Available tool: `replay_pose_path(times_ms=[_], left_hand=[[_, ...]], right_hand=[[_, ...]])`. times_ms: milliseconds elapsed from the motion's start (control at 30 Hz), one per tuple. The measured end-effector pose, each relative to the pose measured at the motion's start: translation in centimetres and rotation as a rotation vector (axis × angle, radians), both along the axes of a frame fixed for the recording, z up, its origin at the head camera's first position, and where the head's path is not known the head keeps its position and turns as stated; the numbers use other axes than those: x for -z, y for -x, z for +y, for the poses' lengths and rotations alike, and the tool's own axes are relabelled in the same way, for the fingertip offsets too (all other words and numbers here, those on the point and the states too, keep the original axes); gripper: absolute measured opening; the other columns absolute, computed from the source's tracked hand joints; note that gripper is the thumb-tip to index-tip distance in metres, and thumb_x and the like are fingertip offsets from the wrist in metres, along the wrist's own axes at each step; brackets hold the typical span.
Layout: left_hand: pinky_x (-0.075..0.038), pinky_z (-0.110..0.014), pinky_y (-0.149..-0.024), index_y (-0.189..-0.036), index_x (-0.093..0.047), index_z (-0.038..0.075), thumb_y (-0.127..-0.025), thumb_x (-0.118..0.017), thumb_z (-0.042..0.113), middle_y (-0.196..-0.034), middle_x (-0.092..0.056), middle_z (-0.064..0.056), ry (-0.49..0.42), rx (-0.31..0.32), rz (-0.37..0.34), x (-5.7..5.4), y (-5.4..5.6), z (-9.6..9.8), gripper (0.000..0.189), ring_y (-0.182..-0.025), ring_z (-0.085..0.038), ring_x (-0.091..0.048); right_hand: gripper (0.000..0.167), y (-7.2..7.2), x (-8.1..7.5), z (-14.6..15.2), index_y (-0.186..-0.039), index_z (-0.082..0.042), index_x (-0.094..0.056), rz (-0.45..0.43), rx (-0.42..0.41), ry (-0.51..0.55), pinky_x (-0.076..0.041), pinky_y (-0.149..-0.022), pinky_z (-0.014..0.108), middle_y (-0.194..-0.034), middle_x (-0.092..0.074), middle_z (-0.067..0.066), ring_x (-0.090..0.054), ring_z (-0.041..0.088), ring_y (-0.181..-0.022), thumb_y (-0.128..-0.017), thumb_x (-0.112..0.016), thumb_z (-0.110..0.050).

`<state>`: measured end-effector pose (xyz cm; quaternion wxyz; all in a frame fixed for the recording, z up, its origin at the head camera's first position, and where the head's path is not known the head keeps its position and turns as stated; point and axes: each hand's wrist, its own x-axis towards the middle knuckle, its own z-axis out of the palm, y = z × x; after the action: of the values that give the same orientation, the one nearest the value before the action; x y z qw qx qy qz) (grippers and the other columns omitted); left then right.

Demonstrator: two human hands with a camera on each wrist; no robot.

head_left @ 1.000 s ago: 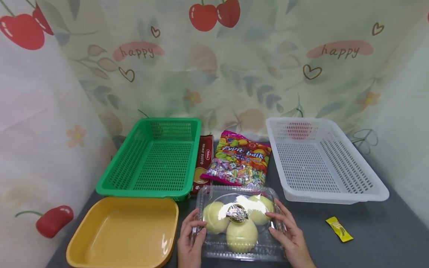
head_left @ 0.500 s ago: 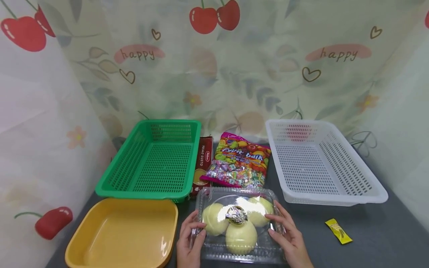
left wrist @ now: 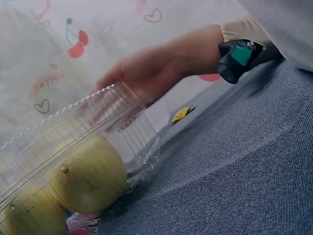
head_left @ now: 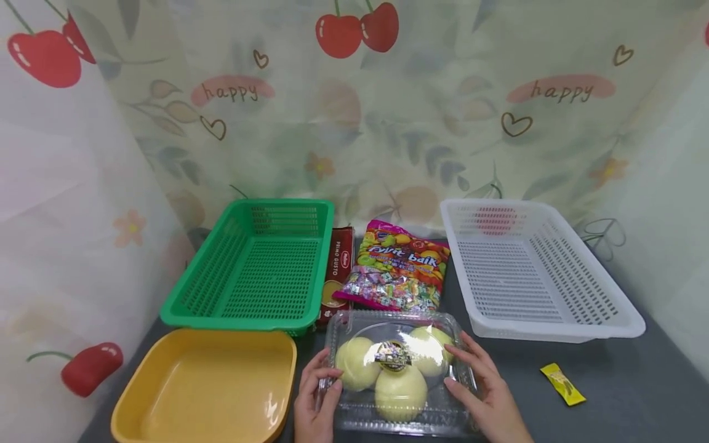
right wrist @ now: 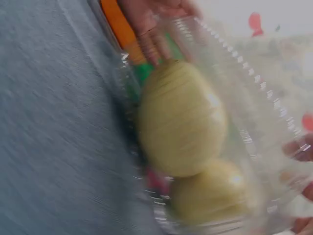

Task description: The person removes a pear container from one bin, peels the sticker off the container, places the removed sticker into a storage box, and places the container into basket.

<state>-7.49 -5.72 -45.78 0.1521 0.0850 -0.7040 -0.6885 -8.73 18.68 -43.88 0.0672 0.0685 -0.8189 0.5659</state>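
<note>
A clear plastic clamshell box (head_left: pixel 354 418) lies at the near middle of the table, with three pale yellow-green round fruits (head_left: pixel 401 394) inside and a dark round sticker (head_left: pixel 393 355) on its lid. At its left side my left hand (head_left: pixel 317 394) grips the edge, thumb on top. My right hand (head_left: pixel 484 387) holds the opposite side, fingertips and thumb on the lid's right edge. Through the clear wall, the left wrist view shows a fruit (left wrist: pixel 90 174) with a small stem nub and the right hand (left wrist: pixel 142 73) beyond. The right wrist view is blurred.
A yellow tub (head_left: pixel 205 394) stands left of the box, a green basket (head_left: pixel 255 323) behind it. A fruit candy bag (head_left: pixel 399 264) and dark red packet (head_left: pixel 339 264) lie behind the box. At right are a white basket (head_left: pixel 554 329) and small yellow sachet (head_left: pixel 562 384).
The right hand has shifted slightly rightward, its index finger a little farther up along the lid. The clamshell box and left hand stay about where they were.
</note>
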Motion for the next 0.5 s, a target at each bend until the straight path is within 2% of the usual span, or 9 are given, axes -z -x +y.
replay_pose_path(times_ms=[67,100,133,200,300,333,433,500], left_hand=[[-0.035,-0.018,-0.103,-0.091,-0.061,-0.001,-0.086,-0.057,-0.001,-0.132,-0.048,-0.008,-0.003,0.000,0.019,0.1,0.0,0.0,0.006,-0.116,0.010,-0.041],[-0.034,-0.012,-0.101,-0.091,-0.061,-0.001,-0.086,-0.057,-0.001,-0.132,-0.047,-0.009,-0.004,0.001,0.030,0.1,0.1,0.0,0.006,-0.116,0.010,-0.041],[-0.032,-0.008,-0.099,-0.091,-0.061,-0.001,-0.086,-0.057,-0.002,-0.132,-0.047,-0.009,-0.007,0.001,0.042,0.1,0.1,-0.1,0.006,-0.116,0.010,-0.041],[-0.031,-0.003,-0.096,-0.090,-0.061,-0.002,-0.086,-0.057,-0.003,-0.132,-0.047,-0.011,-0.013,0.001,0.066,0.2,0.1,-0.1,0.006,-0.116,0.009,-0.041],[-0.031,-0.003,-0.096,-0.090,-0.060,-0.002,-0.086,-0.057,-0.002,-0.131,-0.047,-0.012,-0.013,0.009,0.086,0.3,0.1,-0.1,0.006,-0.116,0.009,-0.041],[-0.031,-0.004,-0.096,-0.091,-0.060,-0.003,-0.086,-0.057,-0.002,-0.131,-0.047,-0.013,-0.013,0.013,0.091,0.3,0.1,-0.1,0.005,-0.116,0.009,-0.042],[-0.031,-0.004,-0.096,-0.091,-0.060,-0.003,-0.086,-0.057,-0.002,-0.131,-0.047,-0.013,-0.011,0.017,0.084,0.3,0.0,0.0,0.005,-0.116,0.008,-0.042],[-0.031,-0.005,-0.096,-0.091,-0.060,-0.002,-0.086,-0.057,-0.001,-0.132,-0.047,-0.012,-0.011,0.016,0.062,0.2,0.0,0.0,0.006,-0.116,0.008,-0.042]], right_hand=[[0.040,0.0,-1.2,0.2,-0.126,-0.010,-0.055,0.004,-0.016,-0.043,-0.030,-0.106,0.058,-0.149,-0.028,0.010,-0.023,0.016,-0.137,-0.087,-0.064,-0.014],[0.038,0.1,-1.8,0.3,-0.124,-0.012,-0.057,0.012,-0.023,-0.069,-0.029,-0.100,0.065,-0.148,-0.031,0.009,-0.026,0.016,-0.136,-0.087,-0.065,-0.015],[0.037,0.3,-2.4,0.5,-0.122,-0.011,-0.058,0.034,-0.045,-0.073,-0.032,-0.103,0.060,-0.146,-0.034,0.010,-0.030,0.015,-0.135,-0.086,-0.065,-0.014],[0.034,0.7,-3.6,0.7,-0.119,-0.010,-0.060,0.085,-0.101,-0.081,-0.040,-0.106,0.041,-0.140,-0.044,0.009,-0.037,0.002,-0.130,-0.085,-0.066,-0.011],[0.029,1.8,-5.2,1.1,-0.113,-0.005,-0.063,0.144,-0.220,-0.093,-0.044,-0.096,0.014,-0.126,-0.058,0.002,-0.045,-0.012,-0.117,-0.084,-0.067,-0.007],[0.029,2.2,-5.7,1.2,-0.112,-0.003,-0.063,0.134,-0.269,-0.083,-0.042,-0.094,0.009,-0.122,-0.060,0.000,-0.048,-0.010,-0.115,-0.084,-0.067,-0.007],[0.029,3.4,-7.1,1.4,-0.113,-0.001,-0.062,0.023,-0.396,-0.077,-0.045,-0.093,0.013,-0.117,-0.063,-0.001,-0.055,-0.006,-0.109,-0.086,-0.065,-0.011],[0.031,4.2,-7.8,1.3,-0.115,0.000,-0.061,-0.062,-0.466,-0.079,-0.048,-0.093,0.019,-0.118,-0.063,0.008,-0.058,-0.003,-0.107,-0.087,-0.064,-0.015]])
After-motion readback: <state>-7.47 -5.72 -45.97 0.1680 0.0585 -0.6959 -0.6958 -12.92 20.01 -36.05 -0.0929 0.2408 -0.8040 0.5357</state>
